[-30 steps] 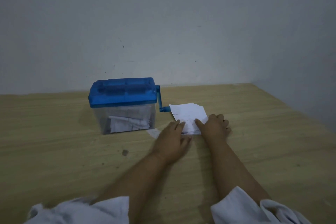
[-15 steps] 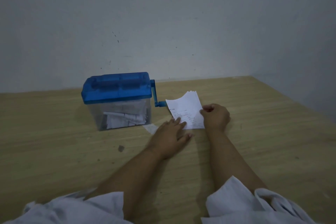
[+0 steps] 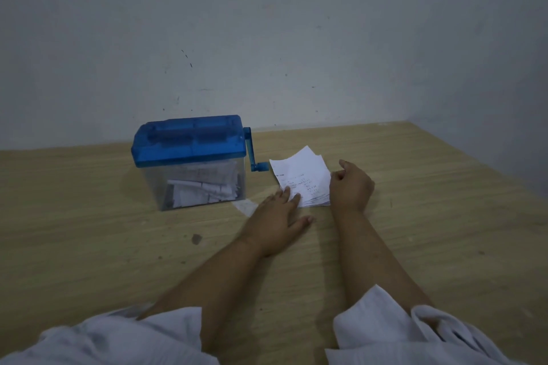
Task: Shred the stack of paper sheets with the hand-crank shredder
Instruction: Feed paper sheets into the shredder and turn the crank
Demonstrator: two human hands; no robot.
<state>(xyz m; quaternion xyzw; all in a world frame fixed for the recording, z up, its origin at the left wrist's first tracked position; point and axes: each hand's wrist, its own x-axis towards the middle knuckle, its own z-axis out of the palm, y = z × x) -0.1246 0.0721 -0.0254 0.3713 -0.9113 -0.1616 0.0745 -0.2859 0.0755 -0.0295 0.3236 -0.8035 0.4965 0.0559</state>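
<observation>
Across the lower two thirds of the frame lies the table [image 3: 89, 246], with a bare wall [image 3: 267, 38] behind it. Left of centre stands the shredder [image 3: 189, 157], its blue lid over a clear bin part full of shreds [image 3: 201, 190].

Just right of it, at centre frame, the stack [image 3: 299, 184] lies on the table, well short of the lid's slot. The left hand [image 3: 275, 216] lies flat with straight fingers, its fingertips pressing the stack's near left corner. The right hand [image 3: 351, 187] sits at the stack's right edge with fingers curled in, pinching the top sheet [image 3: 302, 161]. Whether it holds one sheet or a few I cannot tell.

A second ago both hands lay flat on a flat stack. Now the far end of the top sheet stands clear of the rest, so a sheet is being peeled off for feeding, while the left hand keeps the others from sliding.

The crank [image 3: 252, 154] hangs down the shredder's right side, its handle just beside the stack's far left corner, with no hand on it. A small scrap [image 3: 244, 206] lies between the bin and the left hand.
</observation>
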